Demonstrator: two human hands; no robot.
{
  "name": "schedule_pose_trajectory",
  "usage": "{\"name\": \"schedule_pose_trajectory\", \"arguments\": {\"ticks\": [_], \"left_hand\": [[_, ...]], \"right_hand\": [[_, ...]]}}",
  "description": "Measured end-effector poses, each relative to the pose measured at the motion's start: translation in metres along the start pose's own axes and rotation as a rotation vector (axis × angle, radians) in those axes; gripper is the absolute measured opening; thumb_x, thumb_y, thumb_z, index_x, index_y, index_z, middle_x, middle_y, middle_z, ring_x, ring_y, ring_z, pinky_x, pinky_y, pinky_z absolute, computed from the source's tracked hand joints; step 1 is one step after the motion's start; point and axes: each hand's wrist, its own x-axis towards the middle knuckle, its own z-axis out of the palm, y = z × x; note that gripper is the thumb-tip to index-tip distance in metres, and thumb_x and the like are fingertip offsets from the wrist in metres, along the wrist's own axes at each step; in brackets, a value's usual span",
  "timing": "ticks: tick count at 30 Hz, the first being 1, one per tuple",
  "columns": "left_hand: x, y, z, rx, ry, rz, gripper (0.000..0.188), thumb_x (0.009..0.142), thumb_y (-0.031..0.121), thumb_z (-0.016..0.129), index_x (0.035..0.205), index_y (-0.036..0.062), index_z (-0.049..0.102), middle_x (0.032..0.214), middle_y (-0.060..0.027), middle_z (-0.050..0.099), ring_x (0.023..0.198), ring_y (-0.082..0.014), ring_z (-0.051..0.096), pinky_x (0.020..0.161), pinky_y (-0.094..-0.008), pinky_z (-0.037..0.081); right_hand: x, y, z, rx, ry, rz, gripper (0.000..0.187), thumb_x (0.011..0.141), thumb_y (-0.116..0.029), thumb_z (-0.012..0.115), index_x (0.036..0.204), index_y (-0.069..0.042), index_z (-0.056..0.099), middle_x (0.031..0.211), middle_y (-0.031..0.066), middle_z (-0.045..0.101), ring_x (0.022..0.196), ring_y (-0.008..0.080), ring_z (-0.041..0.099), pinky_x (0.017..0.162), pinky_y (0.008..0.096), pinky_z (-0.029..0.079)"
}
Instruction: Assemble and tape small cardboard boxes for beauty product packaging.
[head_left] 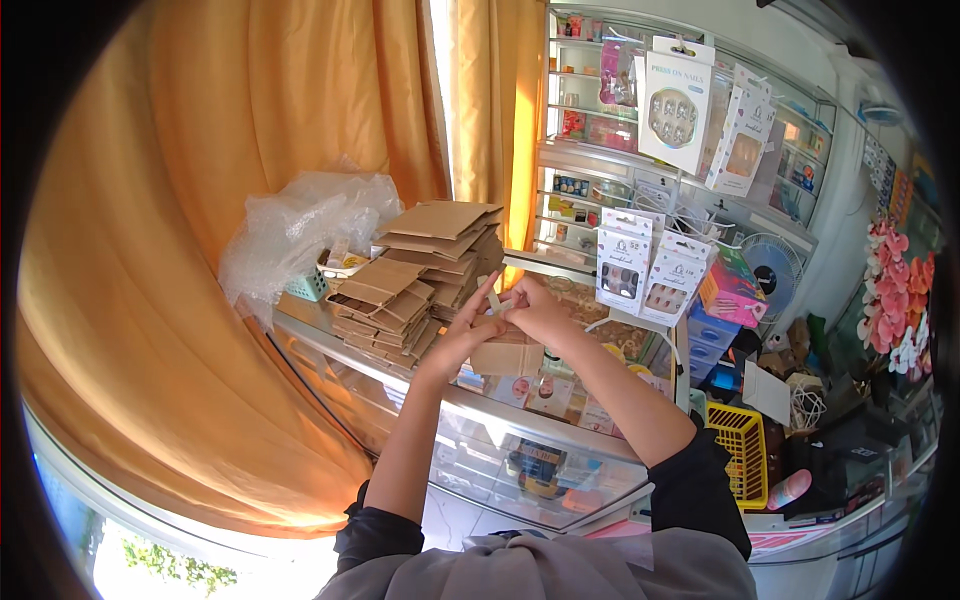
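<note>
Over the glass counter my hands come close together. My left hand (466,328) has its fingers stretched up and away from me, with its thumb apart and pointing right. A short pale strip (492,299) shows beside its fingers. My right hand (537,307) is closed, with bent fingertips pinched at that strip. Just below both hands is a small brown cardboard box (508,356), its far side hidden by them. Left of my left hand stand stacks of folded brown cardboard boxes, a lower one (377,282) in front of a taller one (440,218).
Bubble wrap (300,225) and a teal basket (308,287) lie at the counter's left end, by an orange curtain (260,110). Boxes of press-on nails (622,265) hang at the right. Beyond are a yellow basket (735,455), a fan (770,275) and shelves (590,120).
</note>
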Motion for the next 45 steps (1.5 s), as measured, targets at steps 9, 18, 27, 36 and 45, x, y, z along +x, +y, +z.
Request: {"name": "schedule_pose_trajectory", "arguments": {"ticks": [9, 18, 27, 36, 45], "left_hand": [[-0.002, 0.004, 0.001, 0.026, -0.007, -0.04, 0.085, 0.084, 0.004, 0.06, 0.157, 0.0222, 0.021, 0.149, -0.0151, 0.04, 0.111, -0.0124, 0.055, 0.1, -0.0264, 0.039], [-0.003, 0.001, 0.0, -0.062, -0.012, -0.001, 0.086, 0.084, 0.002, 0.058, 0.158, 0.0163, 0.018, 0.143, -0.0121, 0.044, 0.106, -0.0109, 0.056, 0.096, -0.0256, 0.043], [-0.003, 0.002, 0.0, -0.086, 0.026, -0.018, 0.082, 0.086, 0.003, 0.055, 0.158, 0.0161, 0.018, 0.142, -0.0128, 0.046, 0.108, -0.0109, 0.055, 0.096, -0.0252, 0.042], [-0.002, -0.006, -0.002, -0.102, 0.022, 0.029, 0.08, 0.086, 0.003, 0.046, 0.158, 0.0148, 0.014, 0.156, -0.0139, 0.03, 0.124, -0.0185, 0.052, 0.105, -0.0282, 0.038], [0.0, -0.008, -0.001, -0.124, 0.05, 0.054, 0.078, 0.086, 0.004, 0.049, 0.158, 0.015, 0.019, 0.152, -0.014, 0.037, 0.13, -0.0203, 0.044, 0.108, -0.0291, 0.032]], "right_hand": [[0.001, 0.006, -0.008, -0.109, -0.036, -0.023, 0.02, 0.082, -0.014, 0.072, 0.092, -0.004, 0.058, 0.077, 0.0035, 0.062, 0.072, 0.0117, 0.061, 0.066, 0.0284, 0.048], [-0.007, 0.005, -0.004, 0.254, -0.094, -0.045, 0.021, 0.084, -0.011, 0.072, 0.098, 0.0, 0.06, 0.098, 0.0047, 0.065, 0.076, 0.008, 0.059, 0.072, 0.0248, 0.05], [-0.009, -0.004, -0.013, 0.295, -0.241, 0.101, 0.024, 0.086, -0.012, 0.072, 0.105, -0.001, 0.062, 0.096, 0.002, 0.063, 0.085, 0.007, 0.058, 0.078, 0.0226, 0.048], [-0.006, 0.003, -0.012, 0.369, -0.27, 0.008, 0.029, 0.086, -0.009, 0.071, 0.11, -0.002, 0.059, 0.102, 0.0018, 0.061, 0.092, 0.0091, 0.058, 0.083, 0.0238, 0.048], [-0.006, 0.0, -0.019, 0.324, -0.338, 0.12, 0.032, 0.085, -0.007, 0.071, 0.113, -0.004, 0.056, 0.103, 0.0021, 0.057, 0.098, 0.0111, 0.056, 0.087, 0.0251, 0.047]]}}
